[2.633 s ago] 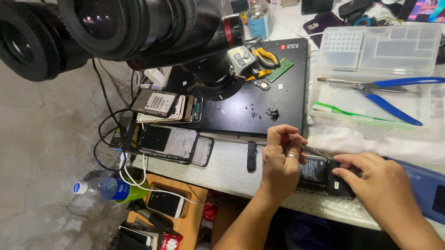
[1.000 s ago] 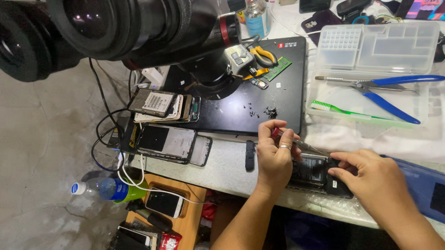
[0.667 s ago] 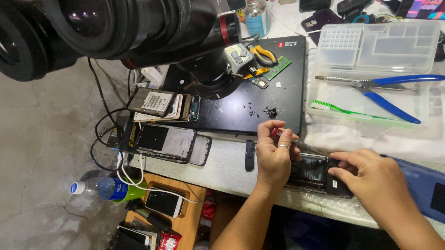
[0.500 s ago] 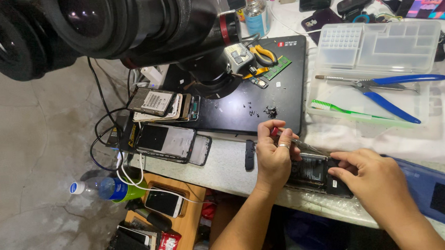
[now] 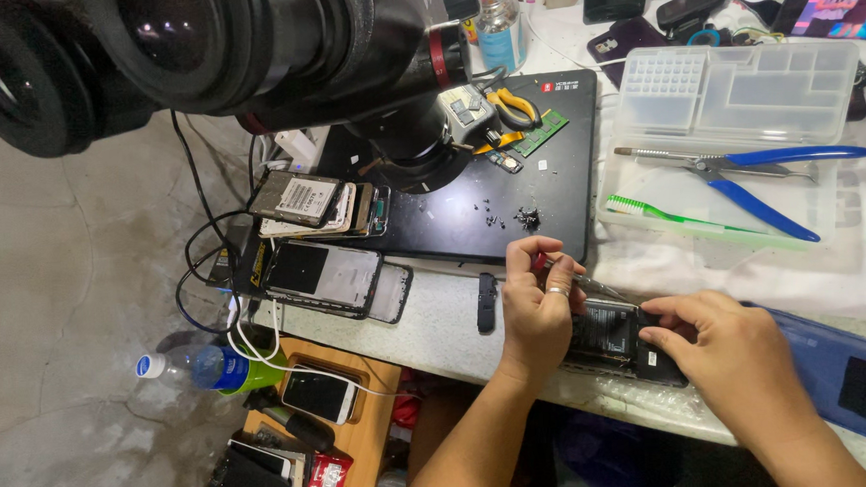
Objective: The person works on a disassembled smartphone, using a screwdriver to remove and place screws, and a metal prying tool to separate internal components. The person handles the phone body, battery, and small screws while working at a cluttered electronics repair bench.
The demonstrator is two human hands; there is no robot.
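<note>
**Opened phone pinned at the bench edge**

Head view: the opened phone lies at the bench's near edge, likely light, stiff and fragile; best held by its frame edges. The left hand pinches a thin metal tool with fingers curled tight. The right hand presses its fingertips together on the phone's right end.

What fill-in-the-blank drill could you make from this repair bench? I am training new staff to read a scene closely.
1. The left hand wears a ____ on one finger.
2. The right hand steadies an opened ____ lying on the bench.
3. The pliers have ____ handles.
4. The green toothbrush lies on the clear plastic ____.

Missing words: ring; phone; blue; box
</note>
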